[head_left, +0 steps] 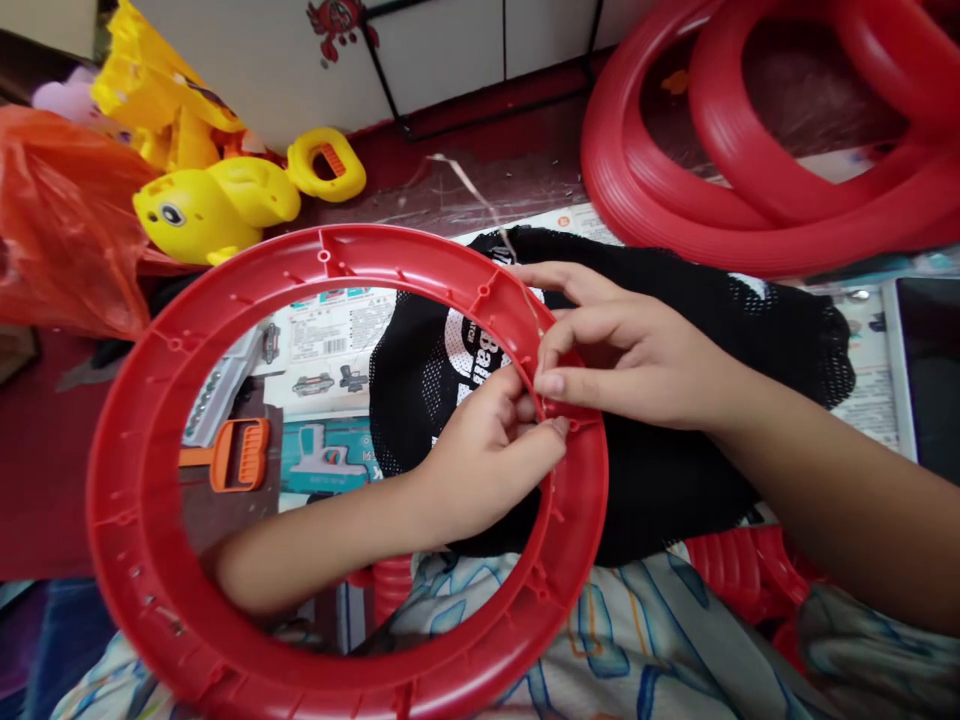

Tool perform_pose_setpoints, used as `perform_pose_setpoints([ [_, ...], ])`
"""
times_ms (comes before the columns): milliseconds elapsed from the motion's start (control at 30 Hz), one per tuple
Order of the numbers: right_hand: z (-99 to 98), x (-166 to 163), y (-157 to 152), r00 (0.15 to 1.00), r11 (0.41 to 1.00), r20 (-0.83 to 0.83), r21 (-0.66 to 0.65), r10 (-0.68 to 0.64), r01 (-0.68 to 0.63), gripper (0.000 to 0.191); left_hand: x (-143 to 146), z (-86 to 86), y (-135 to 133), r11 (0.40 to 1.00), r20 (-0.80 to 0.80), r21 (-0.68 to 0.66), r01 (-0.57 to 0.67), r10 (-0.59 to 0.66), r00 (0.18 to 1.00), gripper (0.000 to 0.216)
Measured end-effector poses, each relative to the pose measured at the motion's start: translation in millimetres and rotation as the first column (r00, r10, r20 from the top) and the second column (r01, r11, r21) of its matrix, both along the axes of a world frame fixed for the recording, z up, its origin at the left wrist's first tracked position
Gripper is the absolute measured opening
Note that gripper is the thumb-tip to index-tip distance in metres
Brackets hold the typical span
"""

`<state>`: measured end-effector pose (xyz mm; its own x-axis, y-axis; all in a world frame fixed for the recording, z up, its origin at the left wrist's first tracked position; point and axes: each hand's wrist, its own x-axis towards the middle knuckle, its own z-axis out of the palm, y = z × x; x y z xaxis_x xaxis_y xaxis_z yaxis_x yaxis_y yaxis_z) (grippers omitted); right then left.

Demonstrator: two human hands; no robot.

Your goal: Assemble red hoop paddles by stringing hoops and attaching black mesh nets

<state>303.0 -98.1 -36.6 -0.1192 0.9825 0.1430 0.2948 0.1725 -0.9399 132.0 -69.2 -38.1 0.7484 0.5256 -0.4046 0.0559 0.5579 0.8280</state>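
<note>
A large red plastic ring (142, 450), hollow side up with small ribs and screw posts, is tilted in front of me. My left hand (499, 455) reaches through the ring's opening and is closed on the inner edge of its right side. At the same spot my right hand (630, 350) pinches at the ring's channel, thumb and fingertips together. A thin pale strand (476, 190) runs from above down to the right fingers; its end there is hidden. Black mesh cloth (675, 300) with white print lies beneath both hands.
Red ribbed rings (622, 190) are piled at upper right. Yellow toy parts (217, 205) and an orange plastic bag (60, 220) sit at upper left. An orange plastic piece (240, 455) lies on the floor near printed cardboard (330, 455). A dark flat panel (930, 370) is at right.
</note>
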Motion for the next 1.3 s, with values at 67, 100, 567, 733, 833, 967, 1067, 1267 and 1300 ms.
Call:
perform_pose_setpoints([
  [67, 1.7, 1, 0, 0.999, 0.997, -0.007, -0.053, 0.052, -0.052, 0.009, 0, -0.9, 0, 0.998, -0.05, 0.058, -0.01, 0.013, 0.999, 0.02],
  [100, 2.3, 1, 0, 0.998, 0.996, -0.013, -0.071, 0.058, -0.059, 0.008, 0, -1.6, 0, 0.997, -0.069, 0.081, -0.007, 0.013, 0.998, 0.019],
  [567, -4.3, 3, 1, 0.991, 0.987, 0.109, 0.132, 0.073, -0.087, 0.013, -6, -7.2, 2, 0.996, -0.023, 0.045, 0.077, -0.076, 0.997, 0.019],
  [733, -7.4, 2, 2, 0.995, 0.992, 0.098, 0.117, 0.033, -0.045, 0.014, -6, -6.7, 3, 0.995, -0.049, 0.036, 0.097, -0.095, 0.994, 0.021],
  [833, -8.1, 2, 3, 0.994, 0.995, 0.107, 0.096, 0.007, -0.018, 0.014, -6, -6.9, 4, 0.995, -0.056, 0.022, 0.101, -0.1, 0.993, 0.021],
  [967, -10.1, 4, 3, 0.993, 0.99, 0.12, 0.137, 0.015, -0.032, 0.011, -6, -7.0, 2, 0.994, -0.066, -0.016, 0.11, -0.111, 0.992, 0.02],
  [1067, -10.3, 7, 4, 0.987, 0.989, 0.141, 0.112, 0.078, -0.094, 0.009, -6, -8.0, 1, 0.994, -0.098, 0.004, 0.112, -0.111, 0.989, 0.018],
  [1267, -1.3, 10, 4, 0.969, 0.981, 0.153, -0.008, 0.194, -0.195, 0.008, -7, -8.0, 6, 0.981, -0.121, 0.114, 0.155, -0.141, 0.983, 0.012],
  [1300, 0.8, 9, 5, 0.969, 0.981, 0.154, -0.03, 0.195, -0.192, 0.009, -7, -7.5, 7, 0.978, -0.128, 0.123, 0.169, -0.153, 0.98, 0.012],
])
